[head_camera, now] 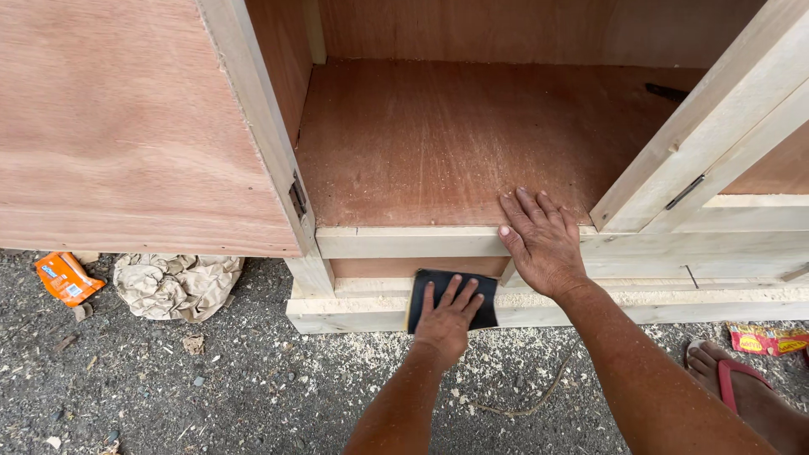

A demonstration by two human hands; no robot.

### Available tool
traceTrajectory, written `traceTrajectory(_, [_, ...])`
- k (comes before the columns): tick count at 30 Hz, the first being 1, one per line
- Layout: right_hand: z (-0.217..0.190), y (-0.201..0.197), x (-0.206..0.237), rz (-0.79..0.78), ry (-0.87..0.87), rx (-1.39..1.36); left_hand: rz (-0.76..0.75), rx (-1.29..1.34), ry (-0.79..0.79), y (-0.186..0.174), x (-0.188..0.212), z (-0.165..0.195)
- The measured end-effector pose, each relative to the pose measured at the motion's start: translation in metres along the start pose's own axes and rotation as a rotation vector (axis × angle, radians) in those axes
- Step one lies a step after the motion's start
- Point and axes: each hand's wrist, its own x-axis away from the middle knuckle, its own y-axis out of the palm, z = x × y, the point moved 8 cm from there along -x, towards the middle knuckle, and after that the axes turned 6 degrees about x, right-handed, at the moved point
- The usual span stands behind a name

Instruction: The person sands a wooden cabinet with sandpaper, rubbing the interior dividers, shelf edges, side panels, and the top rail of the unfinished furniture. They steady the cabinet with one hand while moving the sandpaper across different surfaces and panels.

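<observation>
Two bare hands at unfinished wooden cabinet [438, 143]. Left hand [447, 316] flat, fingers spread, pressing dark sandpaper sheet [425, 286] against pale base rail [354, 316] low at cabinet front. Right hand [543, 240] open, palm down on front edge of shelf, gripping nothing. Sawdust on gravel below; crumpled paper [173, 282] left.
</observation>
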Motion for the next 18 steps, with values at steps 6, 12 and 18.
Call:
traceTrajectory(6, [-0.008, -0.005, 0.001, 0.016, 0.001, -0.021, 0.07, -0.003, -0.175, 0.0, 0.059, -0.117])
traceTrajectory(12, [-0.008, -0.011, 0.004, 0.08, 0.021, -0.03, -0.063, -0.042, 0.043, 0.033, 0.018, -0.019])
traceTrajectory(18, [-0.012, -0.015, 0.009, 0.094, -0.011, -0.071, 0.126, -0.039, -0.07, 0.011, 0.04, -0.067])
